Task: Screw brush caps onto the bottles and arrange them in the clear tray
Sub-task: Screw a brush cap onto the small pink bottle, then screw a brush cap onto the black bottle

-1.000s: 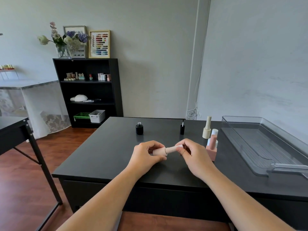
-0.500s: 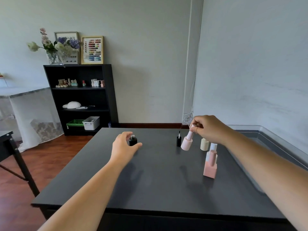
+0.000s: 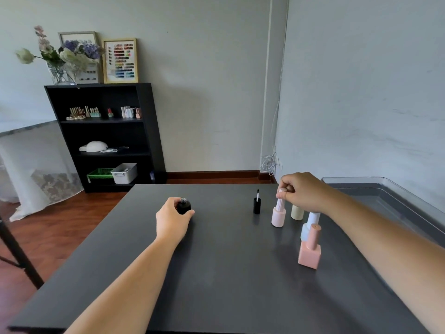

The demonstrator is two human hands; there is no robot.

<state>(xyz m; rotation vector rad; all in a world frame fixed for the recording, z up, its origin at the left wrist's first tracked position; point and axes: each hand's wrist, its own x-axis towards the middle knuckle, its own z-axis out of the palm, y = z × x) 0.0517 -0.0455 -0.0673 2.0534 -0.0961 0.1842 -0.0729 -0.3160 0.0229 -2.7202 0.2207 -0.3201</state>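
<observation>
My left hand [image 3: 173, 220] wraps around a small black bottle [image 3: 184, 206] with a bare threaded neck, standing on the dark table [image 3: 228, 273]. A black brush cap [image 3: 257, 205] stands upside down to its right, brush pointing up. My right hand [image 3: 302, 191] pinches the cap of a pale pink capped bottle [image 3: 278, 216] that stands on the table. Behind it is a cream bottle [image 3: 297, 212], partly hidden by my wrist. Nearer me stand a light blue capped bottle [image 3: 310, 225] and a salmon pink capped bottle [image 3: 310, 248]. The clear tray [image 3: 395, 196] lies at the right.
A black shelf unit [image 3: 103, 133] with small bottles, a lamp and bins stands against the far wall, with flowers and framed colour charts on top. Another black table's leg [image 3: 19, 254] shows at the left. A grey wall runs close along the tray's right side.
A second ago both hands held the pale pink bottle together in front of me. My right hand has set it down upright by the cream bottle, and my left hand has closed on the black bottle.
</observation>
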